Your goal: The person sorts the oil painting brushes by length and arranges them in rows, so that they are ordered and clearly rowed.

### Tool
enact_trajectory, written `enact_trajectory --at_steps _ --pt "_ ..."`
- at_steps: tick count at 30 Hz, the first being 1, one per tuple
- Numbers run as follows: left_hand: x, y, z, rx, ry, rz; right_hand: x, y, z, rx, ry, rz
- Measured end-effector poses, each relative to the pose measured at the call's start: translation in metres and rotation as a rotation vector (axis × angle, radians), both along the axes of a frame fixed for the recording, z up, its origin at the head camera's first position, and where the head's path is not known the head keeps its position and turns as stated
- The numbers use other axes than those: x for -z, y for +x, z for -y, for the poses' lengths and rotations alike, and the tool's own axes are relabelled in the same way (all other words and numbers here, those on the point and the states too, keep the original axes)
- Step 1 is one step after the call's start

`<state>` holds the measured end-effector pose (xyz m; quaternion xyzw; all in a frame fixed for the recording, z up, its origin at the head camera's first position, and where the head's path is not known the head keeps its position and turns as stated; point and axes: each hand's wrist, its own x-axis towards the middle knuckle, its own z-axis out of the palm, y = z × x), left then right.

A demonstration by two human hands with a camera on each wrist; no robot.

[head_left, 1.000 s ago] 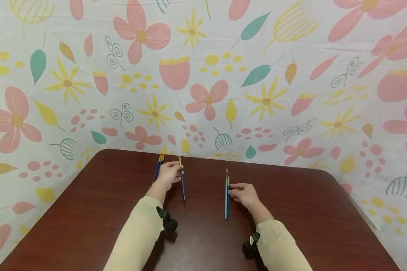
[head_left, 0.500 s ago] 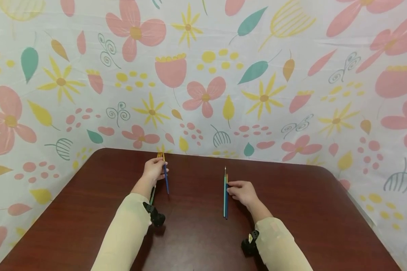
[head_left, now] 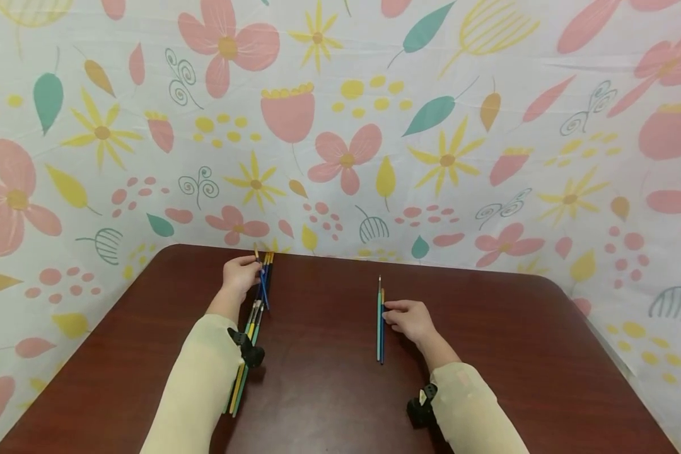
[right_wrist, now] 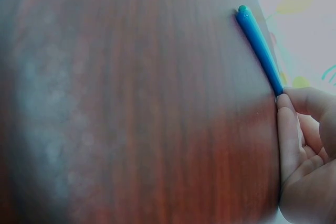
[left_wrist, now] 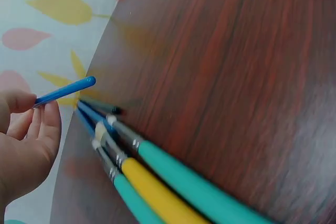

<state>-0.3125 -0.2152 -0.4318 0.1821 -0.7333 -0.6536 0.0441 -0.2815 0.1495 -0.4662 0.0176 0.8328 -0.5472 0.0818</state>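
Note:
My left hand (head_left: 243, 275) pinches a slim blue paintbrush (left_wrist: 71, 89) between thumb and fingers, held above the table near its far edge. Beneath and beside it lie blue paintbrushes (head_left: 268, 268) with yellow-brown tips. Nearer, partly under my left forearm, green and yellow paintbrushes (left_wrist: 152, 188) lie side by side with pale bristles toward the far edge. My right hand (head_left: 411, 321) pinches a dark blue paintbrush (head_left: 383, 337) at right of centre. A teal paintbrush (head_left: 378, 334) lies along the left side of that one.
A dark reddish-brown wooden table (head_left: 323, 391) with rounded far corners fills the lower view. Behind its far edge hangs a white cloth (head_left: 340, 208) printed with flowers and leaves. Each wrist carries a small black camera.
My left hand has moved left with its blue paintbrush, over to the row of blue brushes. The green and yellow brushes now show more. My right hand stays almost where it was.

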Motion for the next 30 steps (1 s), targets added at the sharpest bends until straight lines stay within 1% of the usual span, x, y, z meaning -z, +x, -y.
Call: enact_trajectory --at_steps 5,8,12,17,23,27,30 --pt "0.001 -0.002 0.005 -0.033 -0.054 -0.021 -0.002 0.001 -0.003 0.007 0.003 0.004" --pt "0.002 -0.002 0.009 -0.057 -0.078 -0.019 -0.003 0.002 -0.004 0.007 0.006 0.008" --pt "0.004 -0.001 0.016 -0.087 -0.103 0.004 -0.002 0.001 -0.003 0.000 0.003 0.011" --pt "0.007 -0.001 0.022 -0.100 -0.137 0.031 0.001 0.001 -0.001 0.006 -0.003 0.005" --pt "0.011 -0.003 0.023 -0.120 -0.205 0.062 0.005 0.002 0.001 0.008 -0.006 0.011" --pt "0.015 -0.005 0.022 -0.115 -0.242 0.078 0.003 0.002 0.000 0.004 0.004 0.007" --pt "0.016 -0.006 0.019 -0.112 -0.245 0.074 0.001 0.001 0.000 0.001 0.005 0.006"
